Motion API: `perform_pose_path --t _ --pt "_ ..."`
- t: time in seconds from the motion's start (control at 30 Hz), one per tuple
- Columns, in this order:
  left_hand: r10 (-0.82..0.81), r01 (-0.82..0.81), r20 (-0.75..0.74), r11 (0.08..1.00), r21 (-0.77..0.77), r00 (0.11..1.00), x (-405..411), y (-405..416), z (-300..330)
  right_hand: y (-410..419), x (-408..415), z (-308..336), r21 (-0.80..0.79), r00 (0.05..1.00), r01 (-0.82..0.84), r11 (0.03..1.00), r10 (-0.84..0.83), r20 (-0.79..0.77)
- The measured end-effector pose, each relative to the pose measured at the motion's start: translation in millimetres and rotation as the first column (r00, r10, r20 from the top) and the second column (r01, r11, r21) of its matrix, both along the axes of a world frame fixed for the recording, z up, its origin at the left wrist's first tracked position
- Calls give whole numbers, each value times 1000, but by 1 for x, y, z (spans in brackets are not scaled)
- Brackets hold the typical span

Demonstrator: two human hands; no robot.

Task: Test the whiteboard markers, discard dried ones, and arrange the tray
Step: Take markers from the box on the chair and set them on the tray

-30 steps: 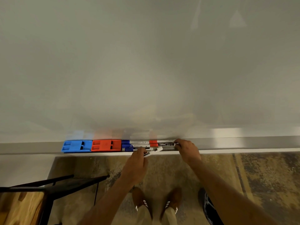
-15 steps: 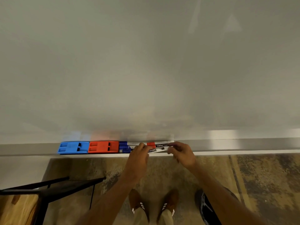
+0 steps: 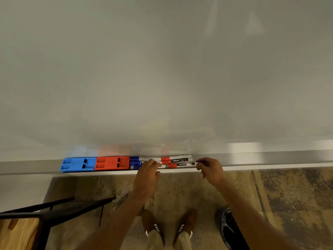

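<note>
**Hands at marker tray**

Left hand (image 3: 146, 175) fingers rest curled on blue-capped markers (image 3: 135, 162); right hand (image 3: 210, 169) pinches end of front red-capped marker (image 3: 181, 165). Markers lie in rows on tray (image 3: 270, 159), white barrels w/ black labels, beside red eraser (image 3: 112, 163) & blue eraser (image 3: 78, 164).

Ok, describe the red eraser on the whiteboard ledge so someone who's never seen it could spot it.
Find the metal tray running along the whiteboard's bottom edge. Toward its left end sit two blocky erasers side by side. The red eraser is the right one, between the blue eraser and the markers.
</note>
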State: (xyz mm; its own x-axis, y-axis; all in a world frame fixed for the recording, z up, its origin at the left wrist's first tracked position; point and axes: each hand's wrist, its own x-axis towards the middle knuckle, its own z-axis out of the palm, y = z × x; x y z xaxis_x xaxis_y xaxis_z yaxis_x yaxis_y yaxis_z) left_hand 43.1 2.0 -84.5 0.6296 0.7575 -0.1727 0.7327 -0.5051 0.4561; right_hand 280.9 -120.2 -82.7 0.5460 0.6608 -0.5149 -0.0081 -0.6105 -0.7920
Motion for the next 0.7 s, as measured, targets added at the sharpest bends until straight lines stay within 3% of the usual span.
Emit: perform_pose_path --t 0.2,0.3,0.43,0.6,0.7 --pt "17 -17 -6 1000 -8 1000 -10 1 -5 10 -9 -15 -77 987 -79 994 89 133" --pt "28 -28 -9 1000 5 1000 -15 3 -7 13 -13 -21 -147 928 -151 977 192 321" --pt "30 -30 -13 999 25 999 -25 6 -7 12 -15 -29 -223 853 -228 948 305 422" --pt "46 -44 -46 998 50 998 -35 12 -9 10 -17 -30 -130 867 -127 983 174 467" --pt "0 7 -80 995 95 997 -33 22 -10 16 -21 -24 -66 904 -72 995 93 417"
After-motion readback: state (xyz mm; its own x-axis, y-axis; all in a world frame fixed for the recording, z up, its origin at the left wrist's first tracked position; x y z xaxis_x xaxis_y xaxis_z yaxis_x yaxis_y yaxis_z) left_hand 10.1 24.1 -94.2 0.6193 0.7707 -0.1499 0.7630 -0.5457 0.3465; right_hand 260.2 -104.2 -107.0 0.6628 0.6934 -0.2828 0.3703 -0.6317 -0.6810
